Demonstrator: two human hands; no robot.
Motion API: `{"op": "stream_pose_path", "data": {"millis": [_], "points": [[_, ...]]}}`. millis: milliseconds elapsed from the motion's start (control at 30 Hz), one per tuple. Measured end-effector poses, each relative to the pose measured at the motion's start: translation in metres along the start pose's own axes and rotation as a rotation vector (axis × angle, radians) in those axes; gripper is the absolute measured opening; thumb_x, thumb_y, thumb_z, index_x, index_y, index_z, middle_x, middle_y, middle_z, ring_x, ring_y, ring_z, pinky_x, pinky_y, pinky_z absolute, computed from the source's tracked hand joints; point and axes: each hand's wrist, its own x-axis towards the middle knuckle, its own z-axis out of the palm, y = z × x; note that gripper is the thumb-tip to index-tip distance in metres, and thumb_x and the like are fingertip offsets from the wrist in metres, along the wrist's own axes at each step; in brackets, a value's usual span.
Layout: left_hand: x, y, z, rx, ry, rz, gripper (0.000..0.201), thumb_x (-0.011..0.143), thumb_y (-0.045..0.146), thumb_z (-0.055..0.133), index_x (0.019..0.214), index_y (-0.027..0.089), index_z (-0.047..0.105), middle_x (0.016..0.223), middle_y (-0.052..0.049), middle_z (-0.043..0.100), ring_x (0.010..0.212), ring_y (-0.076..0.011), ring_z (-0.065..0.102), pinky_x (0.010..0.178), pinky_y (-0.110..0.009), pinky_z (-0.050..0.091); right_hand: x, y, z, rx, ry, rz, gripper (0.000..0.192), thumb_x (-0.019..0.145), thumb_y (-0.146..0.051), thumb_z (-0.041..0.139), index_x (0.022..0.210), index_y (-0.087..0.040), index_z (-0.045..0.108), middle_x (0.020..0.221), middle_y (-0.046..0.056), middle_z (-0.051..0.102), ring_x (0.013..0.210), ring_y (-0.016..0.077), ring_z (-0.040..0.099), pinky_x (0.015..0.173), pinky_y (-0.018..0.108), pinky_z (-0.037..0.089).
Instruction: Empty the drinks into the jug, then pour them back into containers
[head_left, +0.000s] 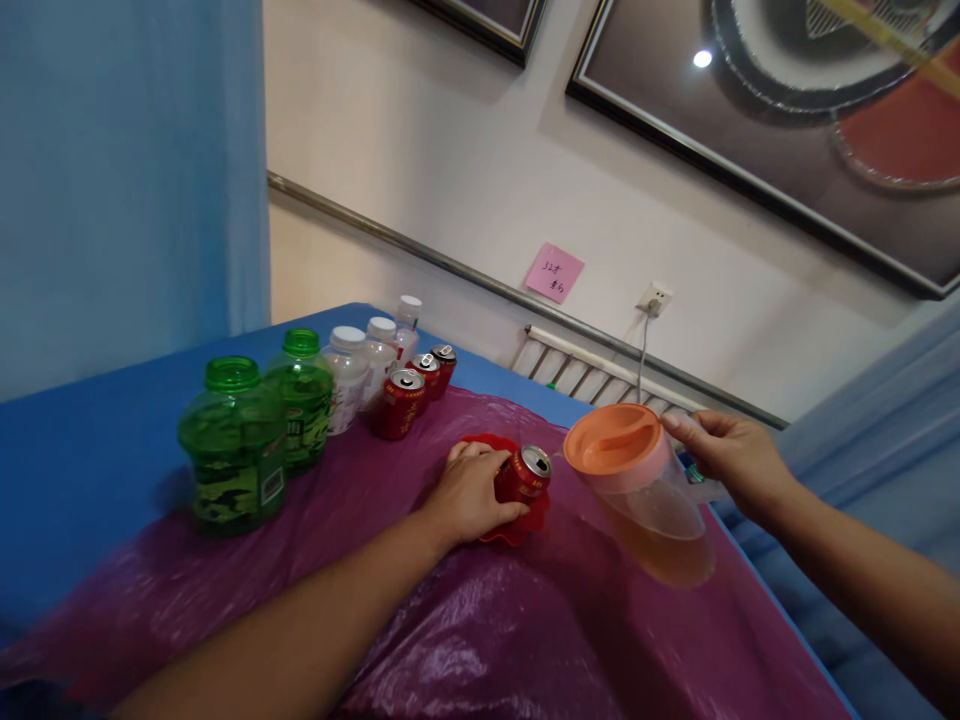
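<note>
Left hand: my left hand [469, 493] is clenched around a red can [523, 474], fingers wrapped over its near side, thumb low in front.
Red can: it stands on a red dish [517, 528], its silver top tipped a little toward the pitcher; the pull tab looks unopened, though I cannot tell for sure.
Red dish: a wavy-edged red piece lying on the purple plastic sheet [525, 630], partly hidden under my palm.
Right hand: my right hand [731, 460] has its grip closed on the handle side of a clear pitcher [645, 480], thumb on top near the lid's edge.
Pitcher: it has an orange lid [611, 438] and is tilted toward the can, held up off the desk; amber liquid sits in its lower part. Its front edge is just beside the can's top, and I cannot tell whether they touch.
Desk: the desk [90, 440] has a blue cover, with the purple sheet spread over the near half.
Far row: two green bottles [236, 440] stand at the left, then three white-capped bottles [349, 375], with three more red cans [405, 400] lined up just beside them, all well apart from my hands.
Wall: a pink note [553, 272] is stuck above a rail, a socket [654, 298] with a cord plugged in to its right, framed pictures [787, 110] above.
</note>
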Motion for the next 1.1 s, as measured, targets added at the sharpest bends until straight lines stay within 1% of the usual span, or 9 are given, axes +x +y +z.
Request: {"op": "stream_pose_path", "data": {"millis": [300,733,1100], "points": [[-0.0006,-0.0006,0.0002,0.005,0.002,0.012,0.052,0.065,0.052,0.085,0.106,0.023,0.071,0.109,-0.009,0.072,0.114,-0.0355,0.061,0.106,-0.049,0.038,-0.0007,0.0024,0.0006,-0.020,-0.026,-0.010,0.064,0.071,-0.075,0.073,0.052,-0.022,0.042,0.047,-0.006,0.036,0.045,0.0091,0.033,0.043,0.025,0.024],[-0.0008,0.0019,-0.0012,-0.005,-0.003,0.001,0.050,0.064,0.051,0.085,0.103,0.022,0.072,0.109,-0.010,0.070,0.113,-0.0349,0.061,0.106,-0.049,0.038,0.0002,0.0069,-0.0008,-0.077,0.002,-0.012,0.066,0.071,-0.077,0.072,0.050,-0.022,0.041,0.044,-0.005,0.037,0.044,0.0089,0.032,0.043,0.024,0.023],[-0.0011,0.0005,-0.0005,-0.007,0.025,0.013,0.048,0.064,0.052,0.084,0.101,0.023,0.072,0.107,-0.009,0.071,0.110,-0.0346,0.062,0.103,-0.048,0.041,-0.0016,0.0023,-0.0003,-0.012,0.002,0.003,0.066,0.066,-0.078,0.074,0.050,-0.022,0.042,0.045,-0.006,0.036,0.044,0.0083,0.033,0.042,0.023,0.024]]}}
